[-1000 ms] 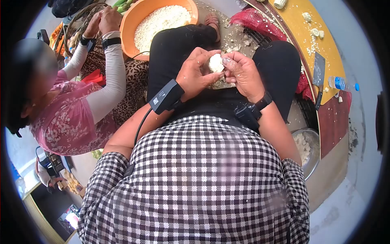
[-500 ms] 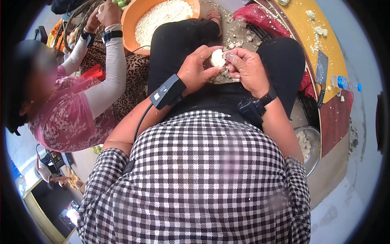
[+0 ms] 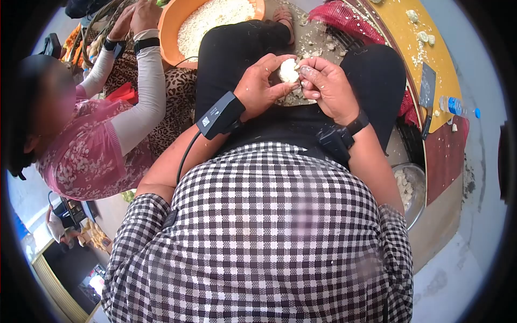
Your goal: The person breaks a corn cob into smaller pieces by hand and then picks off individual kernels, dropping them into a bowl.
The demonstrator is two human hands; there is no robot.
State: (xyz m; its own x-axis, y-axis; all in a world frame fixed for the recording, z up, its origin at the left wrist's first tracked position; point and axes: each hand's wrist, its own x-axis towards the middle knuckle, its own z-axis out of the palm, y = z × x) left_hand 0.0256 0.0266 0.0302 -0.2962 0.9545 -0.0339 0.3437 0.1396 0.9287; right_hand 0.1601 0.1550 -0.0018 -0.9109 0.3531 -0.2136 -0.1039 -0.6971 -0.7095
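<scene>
Between my two hands, above my lap, is a whitish lumpy piece point(image 3: 288, 71) that looks like cauliflower. My left hand point(image 3: 264, 85) grips it from the left, thumb below and fingers above. At its right edge, my right hand point(image 3: 329, 89) has thumb and forefinger pinched together; whether a bit is caught between those fingertips is too small to tell. Pale crumbs and scraps point(image 3: 318, 47) lie on the floor beyond my hands. An orange basin point(image 3: 168, 27) of small white pieces stands past my left knee.
A co-worker point(image 3: 97, 140) sits close on the left, hands raised near the basin. On the right, a yellow board point(image 3: 431, 32) bears a cleaver point(image 3: 427, 86), florets and a plastic bottle point(image 3: 455, 106). A metal bowl point(image 3: 419, 202) of white pieces and red mesh point(image 3: 350, 24) are nearby.
My right fingertips have shifted slightly up along the piece's right edge, and the piece has turned a little. The co-worker's hands have moved slightly.
</scene>
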